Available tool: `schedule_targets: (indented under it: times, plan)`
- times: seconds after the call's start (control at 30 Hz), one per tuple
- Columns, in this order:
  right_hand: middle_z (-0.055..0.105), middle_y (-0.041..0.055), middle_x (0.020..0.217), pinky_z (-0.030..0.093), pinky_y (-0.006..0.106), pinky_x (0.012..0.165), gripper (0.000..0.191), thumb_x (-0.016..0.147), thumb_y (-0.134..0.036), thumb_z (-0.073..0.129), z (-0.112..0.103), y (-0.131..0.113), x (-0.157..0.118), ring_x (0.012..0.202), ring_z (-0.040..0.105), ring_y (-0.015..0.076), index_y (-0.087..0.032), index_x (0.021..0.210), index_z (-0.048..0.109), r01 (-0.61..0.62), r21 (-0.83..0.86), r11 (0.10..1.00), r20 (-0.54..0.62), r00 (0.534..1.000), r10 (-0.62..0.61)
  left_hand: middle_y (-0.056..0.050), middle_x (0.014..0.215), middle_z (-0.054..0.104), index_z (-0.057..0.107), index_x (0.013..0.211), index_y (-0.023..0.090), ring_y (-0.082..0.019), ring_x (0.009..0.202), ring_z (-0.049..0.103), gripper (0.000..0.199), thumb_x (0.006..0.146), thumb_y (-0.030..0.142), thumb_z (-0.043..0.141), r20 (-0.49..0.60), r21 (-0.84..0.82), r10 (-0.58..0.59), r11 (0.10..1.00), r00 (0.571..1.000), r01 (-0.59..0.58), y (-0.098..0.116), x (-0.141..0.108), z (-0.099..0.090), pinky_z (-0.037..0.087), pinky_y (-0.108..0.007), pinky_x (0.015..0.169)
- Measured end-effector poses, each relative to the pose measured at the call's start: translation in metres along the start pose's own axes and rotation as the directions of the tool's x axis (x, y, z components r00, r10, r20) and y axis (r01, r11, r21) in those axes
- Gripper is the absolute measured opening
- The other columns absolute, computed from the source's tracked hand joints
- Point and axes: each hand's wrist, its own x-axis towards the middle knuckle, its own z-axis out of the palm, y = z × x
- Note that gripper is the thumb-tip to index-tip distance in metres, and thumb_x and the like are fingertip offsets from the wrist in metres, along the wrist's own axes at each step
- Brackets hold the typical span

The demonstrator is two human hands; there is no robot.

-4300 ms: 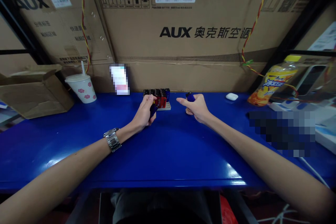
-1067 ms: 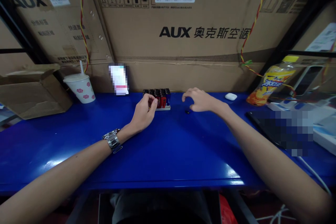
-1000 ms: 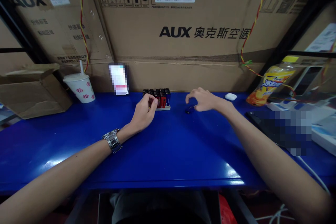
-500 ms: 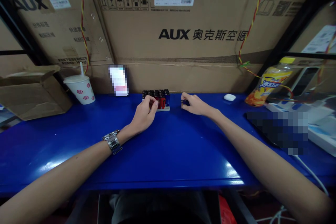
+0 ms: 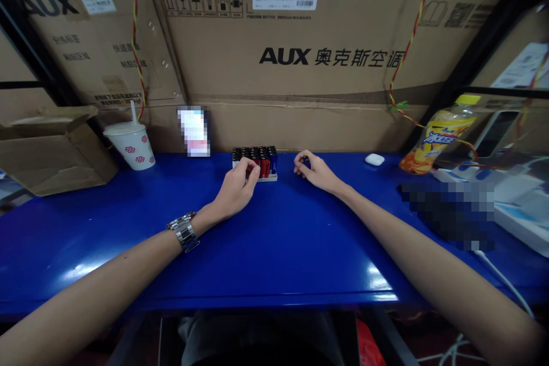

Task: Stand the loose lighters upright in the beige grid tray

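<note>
A white tray (image 5: 269, 179) holds rows of upright lighters (image 5: 266, 163) with black tops, some red, some blue. My left hand (image 5: 235, 186) is closed right at the tray's front left side, thumb and fingers pinched together; what lies between them is hidden. Off to the right of the tray, my right hand (image 5: 317, 172) is curled above the blue table (image 5: 283, 240). A dark lighter (image 5: 305, 160) pokes out of its fingers, with most of its body covered by them.
Left of the tray, a phone (image 5: 195, 131) leans against a large cardboard box (image 5: 326, 103), with a paper cup (image 5: 131, 146) and a brown paper bag (image 5: 55, 154) further left. A white earbud case (image 5: 374, 159), a drink bottle (image 5: 441, 137) and a dark blurred device (image 5: 446, 211) lie rightward.
My right hand has turned slightly and shifted a little left, so the lighter's dark end now shows above its fingers. My left hand has hardly moved beside the tray.
</note>
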Motion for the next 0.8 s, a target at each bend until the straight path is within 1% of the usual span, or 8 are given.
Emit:
schedule_targets:
  times: [0.07, 0.17, 0.23, 0.33, 0.47, 0.63, 0.73, 0.8]
  plan:
    - [0.061, 0.0027, 0.069, 0.043, 0.029, 0.061, 0.03, 0.09, -0.044, 0.042, 0.0, -0.005, 0.0, 0.059, 0.057, 0.0143, -0.017, 0.097, 0.053, 0.01, 0.013, 1.0, 0.012, 1.0, -0.01, -0.001, 0.072, 0.057, 0.048, 0.085, 0.019, -0.014, 0.063, 0.051, 0.015, 0.093, 0.028, 0.039, 0.014, 0.003, -0.003, 1.0, 1.0, 0.003, 0.0, 0.0, 0.0, 0.039, -0.029, 0.063]
    - [0.056, -0.0012, 0.064, 0.04, 0.028, 0.059, 0.038, 0.092, -0.049, 0.038, 0.0, -0.011, 0.001, 0.056, 0.052, 0.0129, -0.019, 0.108, 0.054, 0.068, -0.074, 0.995, 0.004, 0.998, -0.068, -0.002, 0.075, 0.058, 0.048, 0.086, 0.019, -0.014, 0.065, 0.052, 0.016, 0.094, 0.029, 0.038, 0.033, 0.009, 0.002, 1.0, 0.999, -0.002, -0.001, 0.0, 0.0, 0.039, -0.029, 0.064]
    - [0.055, -0.002, 0.065, 0.038, 0.027, 0.059, 0.037, 0.091, -0.052, 0.04, 0.001, -0.014, 0.001, 0.056, 0.049, 0.0122, -0.02, 0.103, 0.054, 0.074, -0.156, 0.985, -0.044, 0.996, -0.081, -0.002, 0.076, 0.059, 0.049, 0.086, 0.019, -0.015, 0.066, 0.052, 0.018, 0.094, 0.03, 0.038, 0.041, 0.021, 0.005, 1.0, 0.999, -0.006, -0.001, 0.0, 0.0, 0.039, -0.029, 0.064]
    - [0.055, -0.0019, 0.063, 0.038, 0.026, 0.057, 0.037, 0.086, -0.057, 0.047, 0.002, -0.015, 0.0, 0.055, 0.049, 0.0121, -0.02, 0.089, 0.05, 0.001, -0.196, 0.981, -0.15, 0.988, -0.031, -0.002, 0.075, 0.059, 0.049, 0.086, 0.018, -0.014, 0.064, 0.051, 0.02, 0.094, 0.032, 0.037, 0.059, 0.036, 0.003, 0.999, 0.998, -0.005, -0.001, 0.0, 0.0, 0.038, -0.029, 0.063]
    - [0.054, -0.001, 0.055, 0.038, 0.025, 0.046, 0.043, 0.084, -0.062, 0.046, 0.002, -0.012, -0.002, 0.043, 0.049, 0.0113, -0.02, 0.079, 0.047, -0.078, -0.013, 0.997, -0.128, 0.989, 0.076, -0.003, 0.077, 0.06, 0.049, 0.087, 0.018, -0.014, 0.064, 0.051, 0.02, 0.094, 0.031, 0.036, 0.08, 0.041, -0.003, 0.999, 0.997, 0.0, 0.0, -0.001, -0.001, 0.038, -0.03, 0.063]
    - [0.043, -0.0041, 0.047, 0.029, 0.021, 0.037, 0.051, 0.085, -0.068, 0.038, 0.005, -0.009, 0.001, 0.036, 0.036, 0.0071, -0.02, 0.072, 0.047, -0.038, 0.186, 0.982, -0.206, 0.976, 0.077, -0.004, 0.08, 0.061, 0.049, 0.087, 0.018, -0.016, 0.07, 0.055, 0.02, 0.095, 0.03, 0.035, 0.112, 0.043, 0.008, 0.999, 0.994, -0.013, 0.001, -0.001, -0.001, 0.04, -0.031, 0.068]
    - [0.033, -0.0049, 0.041, 0.023, 0.022, 0.034, 0.058, 0.085, -0.071, 0.029, 0.008, -0.011, 0.002, 0.034, 0.029, 0.0066, -0.02, 0.061, 0.044, -0.136, 0.276, 0.952, -0.218, 0.955, 0.2, -0.004, 0.081, 0.061, 0.049, 0.088, 0.018, -0.016, 0.071, 0.055, 0.02, 0.095, 0.031, 0.035, 0.123, 0.047, 0.013, 0.999, 0.992, -0.018, 0.001, -0.001, -0.001, 0.04, -0.031, 0.068]
    - [0.028, -0.0055, 0.037, 0.02, 0.023, 0.033, 0.059, 0.085, -0.072, 0.027, 0.008, -0.012, 0.001, 0.032, 0.025, 0.0067, -0.022, 0.056, 0.04, -0.227, 0.36, 0.905, -0.174, 0.936, 0.305, -0.005, 0.081, 0.062, 0.049, 0.089, 0.018, -0.016, 0.071, 0.055, 0.021, 0.095, 0.031, 0.035, 0.131, 0.05, 0.013, 0.999, 0.991, -0.02, 0.001, -0.001, -0.001, 0.04, -0.032, 0.067]
